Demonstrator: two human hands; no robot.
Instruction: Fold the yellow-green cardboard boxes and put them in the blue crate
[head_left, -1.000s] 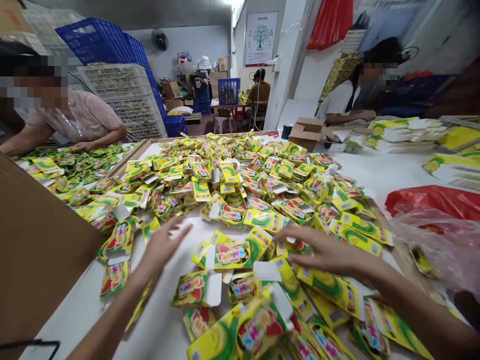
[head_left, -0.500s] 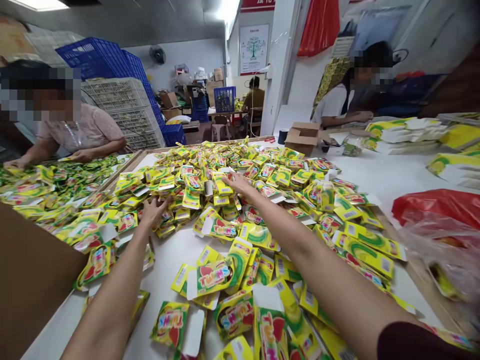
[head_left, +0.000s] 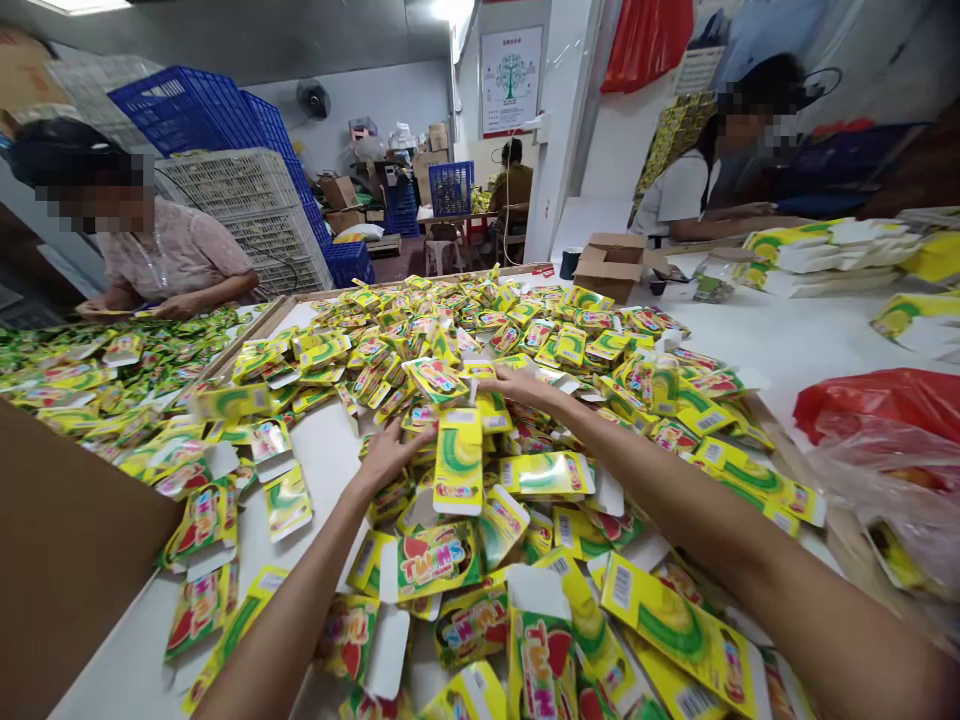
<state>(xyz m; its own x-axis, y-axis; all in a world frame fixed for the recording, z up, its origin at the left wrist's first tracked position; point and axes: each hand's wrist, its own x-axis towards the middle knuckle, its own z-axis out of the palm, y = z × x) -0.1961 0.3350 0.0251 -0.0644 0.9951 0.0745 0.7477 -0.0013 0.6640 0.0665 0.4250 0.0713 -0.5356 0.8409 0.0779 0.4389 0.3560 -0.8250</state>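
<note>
at the middle of the bench (head_left: 324,445), head view: one yellow carton (head_left: 459,470) lies on the near side of a loose pile (head_left: 405,315) of similar packs, btwn the left hand (head_left: 390,455) and the right hand (head_left: 521,387).

pos. ref.: carton lies immediately right of the left hand; left fingertips sit at its left long edge, contact probable. from the right hand it lies leftward and toward the near edge. long axis runs approx. far edge to near edge, barcode end farthest. nearer hand = left; right hand is over the pile, just beyond the carton's far end.

hand state, left: fingers extended, loosely spread, no pinch seen. right: fingers extended, tips among packs; cannot tell if pinching.

carton cond.: oblong, yellow face up w/ green curved band; barcode at far end, small logo at near end. likely light & easy to slide (judgement).

adj. items: twins-face carton (head_left: 435,380) tilted on the pile, just beyond the yellow one; second twins pack (head_left: 439,560) nearer the near edge, w/ white flap out at its left end. brown box (head_left: 75,560) at near left corner; red bag (head_left: 862,400) past the right edge. co-worker (head_left: 180,245) beyond the left edge, another person (head_left: 675,195) past the far right corner.
</note>
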